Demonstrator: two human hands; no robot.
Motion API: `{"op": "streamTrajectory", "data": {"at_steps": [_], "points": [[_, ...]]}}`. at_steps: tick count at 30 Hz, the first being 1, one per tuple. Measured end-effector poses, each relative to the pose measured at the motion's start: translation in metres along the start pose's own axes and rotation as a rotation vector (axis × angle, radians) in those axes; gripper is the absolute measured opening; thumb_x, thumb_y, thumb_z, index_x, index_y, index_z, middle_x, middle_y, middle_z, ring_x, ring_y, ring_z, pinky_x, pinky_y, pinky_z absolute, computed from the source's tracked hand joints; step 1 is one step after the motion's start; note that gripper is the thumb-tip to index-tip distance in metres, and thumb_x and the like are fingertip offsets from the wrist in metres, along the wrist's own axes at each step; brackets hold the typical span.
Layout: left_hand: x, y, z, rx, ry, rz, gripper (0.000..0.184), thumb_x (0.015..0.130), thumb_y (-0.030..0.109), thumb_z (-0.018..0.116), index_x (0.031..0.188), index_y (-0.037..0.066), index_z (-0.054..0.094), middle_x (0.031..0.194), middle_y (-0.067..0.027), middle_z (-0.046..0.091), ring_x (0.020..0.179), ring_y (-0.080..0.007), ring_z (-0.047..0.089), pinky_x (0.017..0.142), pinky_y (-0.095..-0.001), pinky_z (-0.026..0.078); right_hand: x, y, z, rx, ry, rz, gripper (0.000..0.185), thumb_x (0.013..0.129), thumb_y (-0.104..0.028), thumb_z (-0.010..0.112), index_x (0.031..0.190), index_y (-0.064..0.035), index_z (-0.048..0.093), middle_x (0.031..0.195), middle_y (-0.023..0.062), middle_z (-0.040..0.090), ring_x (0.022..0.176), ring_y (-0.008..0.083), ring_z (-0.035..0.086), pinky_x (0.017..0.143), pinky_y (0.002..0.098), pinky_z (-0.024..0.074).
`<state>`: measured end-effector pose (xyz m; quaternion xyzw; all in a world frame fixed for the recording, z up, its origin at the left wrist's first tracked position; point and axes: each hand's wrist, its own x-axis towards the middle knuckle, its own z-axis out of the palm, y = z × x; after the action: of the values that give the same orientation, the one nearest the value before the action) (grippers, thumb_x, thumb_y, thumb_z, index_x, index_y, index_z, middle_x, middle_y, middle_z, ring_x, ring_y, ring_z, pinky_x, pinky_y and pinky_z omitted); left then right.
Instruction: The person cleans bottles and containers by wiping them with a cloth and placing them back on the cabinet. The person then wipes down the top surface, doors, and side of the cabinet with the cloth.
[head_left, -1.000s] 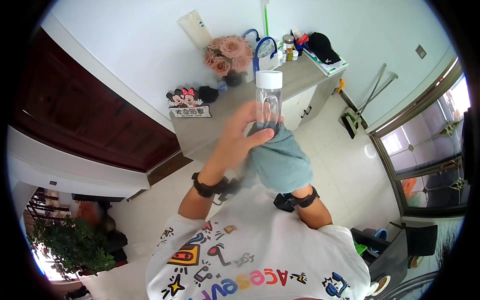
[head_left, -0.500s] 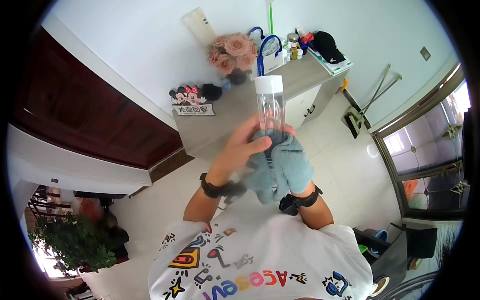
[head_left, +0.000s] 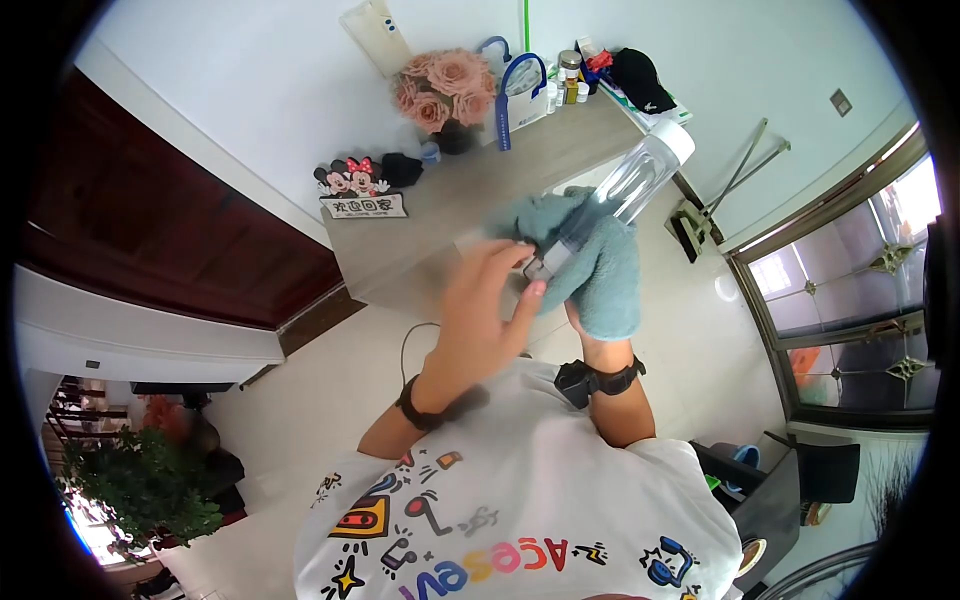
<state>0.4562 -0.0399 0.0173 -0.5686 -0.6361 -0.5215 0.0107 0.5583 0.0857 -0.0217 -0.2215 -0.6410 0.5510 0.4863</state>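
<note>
A clear bottle (head_left: 635,185) with a white cap (head_left: 669,143) tilts up to the right, its cap end away from me. A fluffy grey-blue cloth (head_left: 610,280) wraps its lower part. My right hand (head_left: 574,318) grips the bottle through this cloth, which hides nearly all its fingers. Close to the bottle's bottom end is my left hand (head_left: 485,315), slightly blurred. Its thumb and fingers are spread apart on either side of that end; whether they touch it is unclear.
Behind my hands stands a grey cabinet (head_left: 400,245) with a welcome sign (head_left: 362,206), pink roses (head_left: 452,88), a white bag (head_left: 522,105) with blue handles and a black cap (head_left: 640,80). A broom and dustpan (head_left: 690,222) lean at the right wall.
The bottle has swung from upright to tilted right, moving right with the cloth and my right hand. My left hand has let go of its side and moved down toward its bottom end.
</note>
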Motion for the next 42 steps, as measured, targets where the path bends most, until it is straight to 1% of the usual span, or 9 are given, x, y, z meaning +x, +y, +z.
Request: {"op": "streamTrajectory", "data": {"at_steps": [3,7,13,24,28,31,35,37,42], "points": [[-0.004,-0.008,0.006,-0.304,-0.232,-0.251,0.03,0.095,0.008,0.058,0.123,-0.002,0.054,0.102,-0.0101,0.06,0.089,-0.0191,0.059,0.081,-0.0324,0.047,-0.004,0.012,-0.012,-0.122,-0.047,-0.012,0.017,0.076,-0.008,0.063,0.092,-0.004,0.063,0.097,0.0146,0.062,0.089,0.0337,0.057,0.077,0.0408,0.0469],[0.001,-0.007,0.004,-0.641,-0.345,-0.429,0.037,0.097,0.008,0.057,0.13,-0.004,0.047,0.106,-0.005,0.058,0.094,-0.0126,0.055,0.086,-0.0302,0.047,-0.018,-0.025,-0.013,-0.895,-0.248,-0.242,0.018,0.074,-0.009,0.063,0.091,-0.0035,0.067,0.101,0.0164,0.065,0.098,0.0354,0.058,0.082,0.0422,0.0478],[-0.007,-0.019,0.017,-0.578,-0.251,-0.28,0.046,0.09,0.017,0.067,0.127,-0.005,0.051,0.104,-0.0159,0.065,0.099,-0.0195,0.062,0.092,-0.0331,0.047,-0.015,-0.023,-0.014,-0.683,-0.225,-0.251,0.037,0.077,-0.005,0.066,0.114,-0.0003,0.065,0.122,0.0145,0.065,0.105,0.032,0.061,0.093,0.0396,0.049],[-0.027,-0.025,0.015,-0.313,-0.402,-0.228,0.056,0.086,0.023,0.073,0.129,-0.005,0.052,0.099,-0.0207,0.066,0.087,-0.0298,0.067,0.077,-0.0365,0.051,-0.023,0.006,-0.062,-0.268,0.153,-0.127,0.036,0.103,-0.023,0.053,0.132,-0.0022,0.05,0.121,0.0067,0.06,0.106,0.0195,0.058,0.095,0.0344,0.0492],[-0.012,-0.01,0.007,-0.389,-0.394,-0.264,0.048,0.087,0.022,0.072,0.123,-0.006,0.055,0.088,-0.0168,0.065,0.079,-0.0268,0.066,0.074,-0.0356,0.051,-0.015,-0.032,-0.045,-0.537,0.104,-0.379,0.026,0.087,-0.012,0.065,0.111,-0.0034,0.061,0.103,0.0074,0.065,0.097,0.0213,0.062,0.087,0.0338,0.0497],[-0.016,-0.019,0.011,-0.428,-0.347,-0.267,0.036,0.088,0.02,0.069,0.111,-0.005,0.058,0.077,-0.0133,0.062,0.072,-0.0237,0.064,0.069,-0.0348,0.05,-0.016,-0.044,-0.026,-0.837,-0.157,-0.294,0.021,0.078,-0.009,0.07,0.098,-0.0043,0.066,0.094,0.0062,0.066,0.094,0.0223,0.064,0.082,0.0341,0.0504],[-0.006,-0.02,0.009,-0.515,-0.313,-0.329,0.028,0.088,0.019,0.067,0.1,-0.005,0.057,0.068,-0.0127,0.057,0.063,-0.0212,0.06,0.06,-0.035,0.046,-0.03,-0.025,-0.011,-0.286,-0.169,-0.263,0.014,0.073,-0.01,0.07,0.085,-0.0048,0.067,0.09,0.007,0.067,0.09,0.0267,0.064,0.079,0.0373,0.0509],[-0.004,-0.017,0.011,-0.545,-0.308,-0.354,0.029,0.088,0.02,0.066,0.101,-0.004,0.058,0.067,-0.0124,0.056,0.06,-0.0217,0.057,0.058,-0.0356,0.045,-0.027,-0.027,-0.01,-0.329,-0.193,-0.251,0.015,0.07,-0.01,0.069,0.083,-0.0048,0.068,0.091,0.0098,0.067,0.088,0.0293,0.064,0.077,0.0385,0.051],[-0.001,-0.022,0.009,-0.296,-0.39,-0.239,0.035,0.089,0.025,0.067,0.106,-0.003,0.058,0.07,-0.0127,0.059,0.066,-0.0252,0.062,0.063,-0.0367,0.048,0.0,-0.075,-0.009,-1.052,-0.418,-0.359,0.02,0.067,-0.01,0.068,0.087,-0.0047,0.07,0.094,0.013,0.067,0.09,0.0305,0.064,0.078,0.0389,0.0513]]}}
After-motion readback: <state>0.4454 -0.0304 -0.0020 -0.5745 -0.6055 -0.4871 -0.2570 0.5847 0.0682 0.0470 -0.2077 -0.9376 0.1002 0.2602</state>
